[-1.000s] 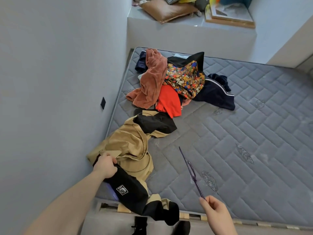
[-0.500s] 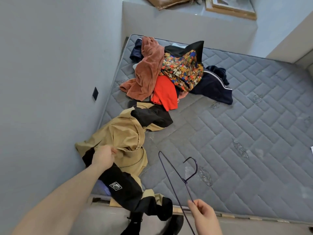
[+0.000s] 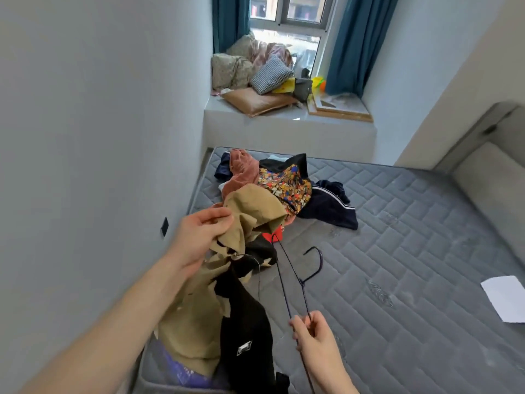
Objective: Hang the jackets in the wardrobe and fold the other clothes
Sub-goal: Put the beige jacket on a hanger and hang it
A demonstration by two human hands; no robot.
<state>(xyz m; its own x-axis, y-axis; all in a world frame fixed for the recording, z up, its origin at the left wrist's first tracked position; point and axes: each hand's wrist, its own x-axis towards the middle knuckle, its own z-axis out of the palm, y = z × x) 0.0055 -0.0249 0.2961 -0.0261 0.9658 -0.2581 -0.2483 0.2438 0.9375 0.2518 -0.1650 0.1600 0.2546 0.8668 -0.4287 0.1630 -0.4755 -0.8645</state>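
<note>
A tan and black jacket [image 3: 199, 314] hangs lifted above the near left corner of the grey mattress [image 3: 397, 251]. My left hand [image 3: 199, 237] grips its tan fabric near the top. My right hand [image 3: 315, 334] pinches the lower wire of a thin dark purple hanger [image 3: 301, 277], whose hook points up to the right and whose far tip reaches the jacket. Behind the jacket lies a pile of clothes: a rust-brown garment [image 3: 241, 169], a colourful patterned piece [image 3: 287, 186], a red item [image 3: 274, 236] and a navy garment with white stripes [image 3: 326, 209].
A grey wall runs close along the left, with a small black socket [image 3: 164, 226]. A window ledge [image 3: 284, 120] at the back holds cushions and a framed board. A white sheet of paper [image 3: 505, 297] lies on the mattress at the right.
My left hand has raised the jacket off the mattress. My right hand has brought the hanger up toward the jacket. The camera has tilted up, showing the window.
</note>
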